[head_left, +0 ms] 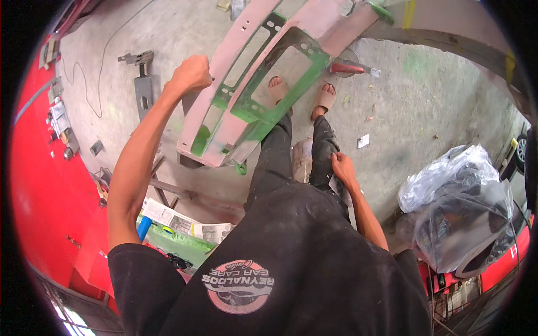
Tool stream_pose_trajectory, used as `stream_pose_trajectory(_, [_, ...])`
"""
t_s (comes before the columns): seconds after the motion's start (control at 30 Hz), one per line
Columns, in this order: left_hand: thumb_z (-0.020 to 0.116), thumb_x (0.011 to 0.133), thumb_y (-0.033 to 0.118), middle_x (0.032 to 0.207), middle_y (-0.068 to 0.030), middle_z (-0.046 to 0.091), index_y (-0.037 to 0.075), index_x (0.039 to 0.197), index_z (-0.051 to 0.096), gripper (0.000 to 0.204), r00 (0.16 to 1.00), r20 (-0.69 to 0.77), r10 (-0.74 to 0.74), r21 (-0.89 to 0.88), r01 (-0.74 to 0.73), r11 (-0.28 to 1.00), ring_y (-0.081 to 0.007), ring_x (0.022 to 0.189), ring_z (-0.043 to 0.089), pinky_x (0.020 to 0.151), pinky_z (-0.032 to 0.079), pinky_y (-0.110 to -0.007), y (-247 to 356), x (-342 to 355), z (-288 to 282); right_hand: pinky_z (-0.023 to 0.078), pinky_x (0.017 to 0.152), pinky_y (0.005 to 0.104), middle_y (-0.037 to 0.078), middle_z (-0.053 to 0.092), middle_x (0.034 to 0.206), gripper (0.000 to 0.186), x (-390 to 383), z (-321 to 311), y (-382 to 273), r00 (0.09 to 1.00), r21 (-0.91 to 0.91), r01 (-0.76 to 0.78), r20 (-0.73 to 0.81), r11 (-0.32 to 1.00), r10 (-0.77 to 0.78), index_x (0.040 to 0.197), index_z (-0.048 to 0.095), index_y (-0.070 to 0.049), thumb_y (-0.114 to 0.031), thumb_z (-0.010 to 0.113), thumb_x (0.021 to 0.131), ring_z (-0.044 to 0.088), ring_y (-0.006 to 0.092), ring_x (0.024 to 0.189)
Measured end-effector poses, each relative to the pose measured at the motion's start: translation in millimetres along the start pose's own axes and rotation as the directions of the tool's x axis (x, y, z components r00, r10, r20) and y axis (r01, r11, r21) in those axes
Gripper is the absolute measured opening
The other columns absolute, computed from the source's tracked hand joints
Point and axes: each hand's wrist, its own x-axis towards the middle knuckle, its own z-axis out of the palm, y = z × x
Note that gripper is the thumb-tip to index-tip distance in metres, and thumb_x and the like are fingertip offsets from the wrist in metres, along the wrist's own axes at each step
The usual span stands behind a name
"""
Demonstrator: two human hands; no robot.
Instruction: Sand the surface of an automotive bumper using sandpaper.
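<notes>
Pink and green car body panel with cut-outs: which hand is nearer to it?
Left. The left hand is close beside the left edge of the panel; touching is unclear. The right hand is farther off, at the black trouser leg, to the panel's lower right.

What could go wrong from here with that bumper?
If the car bumper shifts, it might hit the toes bare in the sandals, one of them seen through its opening. The curled left hand, close to its edge, could get scraped or scuff the finish.
</notes>
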Motion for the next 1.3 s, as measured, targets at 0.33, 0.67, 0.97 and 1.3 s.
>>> stream_pose_trajectory(0.33, [0.07, 0.073, 0.021, 0.075, -0.0207, 0.068, -0.003, 0.084, 0.071, 0.026, 0.928, -0.37, 0.037, -0.302, -0.158, 0.94, -0.0301, 0.072, 0.067, 0.069, 0.052, -0.038, -53.1, -22.8, 14.6, 0.049, 0.079, 0.0452, 0.024, 0.067, 0.095, 0.034, 1.2, 26.2, 11.3, 0.999, 0.059, 0.023, -0.024, 0.998, -0.021, 0.096, 0.067, -0.002, -0.033, 0.053, 0.09, 0.063, 0.0417, 0.093])
stream_pose_trajectory(0.67, [0.064, 0.082, 0.014, 0.085, -0.0154, 0.069, 0.004, 0.101, 0.07, 0.022, 0.911, -0.367, 0.188, -0.129, -0.25, 0.96, -0.0292, 0.073, 0.067, 0.069, 0.052, -0.036, -10.4, -93.6, 33.4, 0.049, 0.073, 0.0441, 0.022, 0.067, 0.087, 0.033, -15.4, 1.6, -81.5, 0.981, -0.055, 0.189, 0.064, 0.98, -0.185, 0.098, 0.066, -0.003, -0.032, 0.055, 0.09, 0.064, 0.0394, 0.085])
stream_pose_trajectory(0.97, [0.072, 0.083, 0.012, 0.087, -0.0062, 0.064, 0.0, 0.109, 0.051, 0.035, 0.939, 0.107, -0.326, -0.951, 0.001, -0.309, -0.013, 0.07, 0.063, 0.061, 0.051, -0.026, 25.7, -121.5, 112.1, 0.045, 0.065, 0.0329, 0.008, 0.062, 0.073, 0.026, -22.3, 18.4, -278.2, 0.597, 0.739, 0.389, 0.252, 0.55, -0.761, 0.089, 0.06, -0.003, -0.029, 0.055, 0.093, 0.055, 0.0143, 0.069])
stream_pose_trajectory(1.3, [0.074, 0.08, 0.033, 0.133, -0.0198, 0.048, 0.0, 0.141, 0.034, 0.08, 0.852, -0.507, -0.132, -0.802, -0.41, 0.435, -0.0341, 0.126, 0.042, 0.103, 0.036, -0.042, 28.4, -141.6, 157.2, 0.048, 0.057, 0.0323, 0.012, 0.064, 0.062, 0.02, -41.4, 3.8, -365.6, 0.802, 0.102, 0.414, 0.429, 0.905, -0.415, 0.082, 0.058, 0.004, -0.016, 0.06, 0.08, 0.063, 0.0167, 0.058])
